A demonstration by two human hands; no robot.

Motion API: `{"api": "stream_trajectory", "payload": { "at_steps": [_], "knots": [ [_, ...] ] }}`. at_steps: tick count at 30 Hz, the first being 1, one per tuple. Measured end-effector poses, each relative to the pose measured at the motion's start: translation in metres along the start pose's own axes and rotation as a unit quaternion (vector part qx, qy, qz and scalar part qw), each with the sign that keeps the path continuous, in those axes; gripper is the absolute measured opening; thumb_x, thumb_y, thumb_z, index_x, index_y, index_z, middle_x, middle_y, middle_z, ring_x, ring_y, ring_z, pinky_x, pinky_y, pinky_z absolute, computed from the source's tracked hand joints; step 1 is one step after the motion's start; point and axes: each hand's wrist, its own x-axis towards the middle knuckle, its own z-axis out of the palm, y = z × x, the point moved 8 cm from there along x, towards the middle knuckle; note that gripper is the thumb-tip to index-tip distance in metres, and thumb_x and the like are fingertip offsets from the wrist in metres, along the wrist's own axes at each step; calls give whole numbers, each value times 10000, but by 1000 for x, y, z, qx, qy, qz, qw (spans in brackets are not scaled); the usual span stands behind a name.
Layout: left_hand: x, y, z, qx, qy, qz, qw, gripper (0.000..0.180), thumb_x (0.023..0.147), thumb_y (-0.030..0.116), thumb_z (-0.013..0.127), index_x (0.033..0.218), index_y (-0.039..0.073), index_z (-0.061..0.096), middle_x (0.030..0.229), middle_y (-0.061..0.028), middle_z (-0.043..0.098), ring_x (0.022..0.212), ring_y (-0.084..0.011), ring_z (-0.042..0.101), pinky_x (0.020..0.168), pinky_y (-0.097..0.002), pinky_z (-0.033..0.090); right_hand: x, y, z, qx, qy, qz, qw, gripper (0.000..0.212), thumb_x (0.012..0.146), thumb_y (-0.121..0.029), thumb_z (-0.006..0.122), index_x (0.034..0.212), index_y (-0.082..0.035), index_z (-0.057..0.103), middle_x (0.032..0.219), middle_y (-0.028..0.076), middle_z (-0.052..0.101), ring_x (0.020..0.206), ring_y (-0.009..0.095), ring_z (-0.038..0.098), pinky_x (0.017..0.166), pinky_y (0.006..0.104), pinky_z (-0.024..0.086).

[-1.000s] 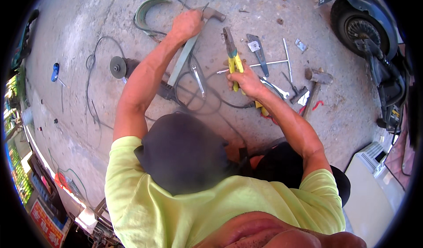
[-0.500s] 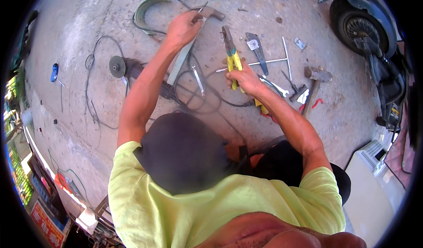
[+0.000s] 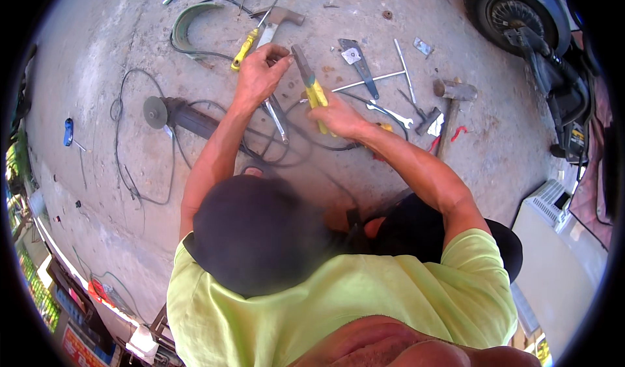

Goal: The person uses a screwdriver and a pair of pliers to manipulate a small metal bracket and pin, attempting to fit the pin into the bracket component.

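Observation:
My right hand (image 3: 335,114) grips a pair of pliers (image 3: 316,95) by its yellow handles, with the jaws pointing away from me. Close to the jaw tips, my left hand (image 3: 262,74) is closed, thumb against fingers. Whatever it pinches, if anything, is too small to make out. Just beyond it lies a screwdriver (image 3: 245,49) with a yellow handle, beside a claw hammer (image 3: 281,16) whose pale handle runs down toward my left hand. A shiny wrench (image 3: 276,122) rests on the floor below that hand.
An angle grinder (image 3: 189,116) and looping cable lie at left. To the right are a T-shaped wrench (image 3: 402,67), a dark flat blade (image 3: 359,69), a mallet (image 3: 456,91) and a small hammer (image 3: 428,121). A scooter wheel (image 3: 511,16) stands at far right.
My left hand has come off the screwdriver, which lies by the claw hammer, and moved nearer to me, next to the pliers' jaws. The pliers have moved left. The whole view has shifted slightly.

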Motion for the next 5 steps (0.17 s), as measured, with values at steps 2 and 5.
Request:
{"api": "stream_trajectory", "payload": {
  "at_steps": [2, 5],
  "knots": [
    [1, -2, 3, 7, -5, -13, 1000, 237, 901, 180, 739, 1055, 0, 735, 786, -56, 704, 690, -120, 625, 655, -288, 521, -3, -1, 1, -15, -1, 3, 1000, 544, 847, -139, 660, 1359, -22, 519, 880, 93, 674, 703, 172, 663, 617, 330, 520],
    [-1, -7, 6, -24, -21, -36, 999, 228, 911, 198, 737, 1046, 13, 742, 805, -57, 711, 734, -106, 644, 681, -282, 531, -8, -5, 3, -21, -3, 17, 1000, 560, 840, -136, 663, 1368, -26, 510, 905, 124, 690, 704, 177, 666, 625, 337, 528]
  ]
}}
